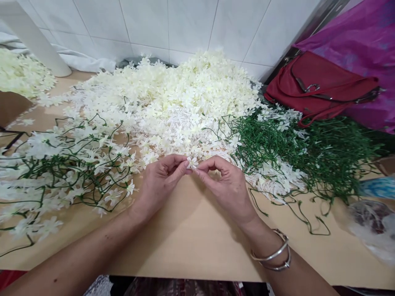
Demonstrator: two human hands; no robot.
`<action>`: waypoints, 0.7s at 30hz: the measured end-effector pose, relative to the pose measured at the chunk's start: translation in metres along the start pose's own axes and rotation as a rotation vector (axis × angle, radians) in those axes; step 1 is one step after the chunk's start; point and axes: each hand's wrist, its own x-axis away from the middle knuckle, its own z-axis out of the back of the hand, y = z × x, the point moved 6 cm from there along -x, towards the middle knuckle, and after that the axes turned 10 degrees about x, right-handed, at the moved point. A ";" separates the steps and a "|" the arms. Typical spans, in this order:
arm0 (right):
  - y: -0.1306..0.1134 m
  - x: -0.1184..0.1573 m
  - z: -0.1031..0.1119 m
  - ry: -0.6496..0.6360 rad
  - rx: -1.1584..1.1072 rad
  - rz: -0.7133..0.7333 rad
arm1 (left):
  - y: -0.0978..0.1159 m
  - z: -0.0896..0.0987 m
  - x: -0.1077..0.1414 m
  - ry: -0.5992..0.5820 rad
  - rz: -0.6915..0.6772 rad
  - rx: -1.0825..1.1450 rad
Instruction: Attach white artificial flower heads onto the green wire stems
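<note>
Between my two hands, above the front middle of the table (185,238), is a small white artificial flower (192,163). My left hand (163,176) pinches its left side between thumb and forefinger. From the right, the thumb and forefinger of my right hand (224,181) pinch at the flower's other edge. Just beyond my fingertips rises a big heap of loose cream-white petals (197,90), with thin white stamens (182,119) at its near side. To the right of my right hand lies a tangle of green plastic stems (262,135).
Flowers on green stems (68,168) are piled at the left. A red handbag (327,82) and a purple bag (367,37) stand at the back right. A clear plastic bag (373,226) lies at the right edge. White tiles (191,24) and a white pole (37,41) bound the back.
</note>
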 end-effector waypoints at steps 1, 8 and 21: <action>0.002 0.000 -0.001 -0.005 -0.023 -0.043 | 0.000 0.000 0.001 -0.001 -0.012 -0.038; 0.020 -0.001 -0.004 -0.004 -0.208 -0.219 | 0.021 -0.009 0.006 -0.086 -0.274 -0.312; 0.016 0.001 -0.002 0.000 -0.299 -0.216 | 0.022 -0.006 0.004 -0.084 -0.261 -0.170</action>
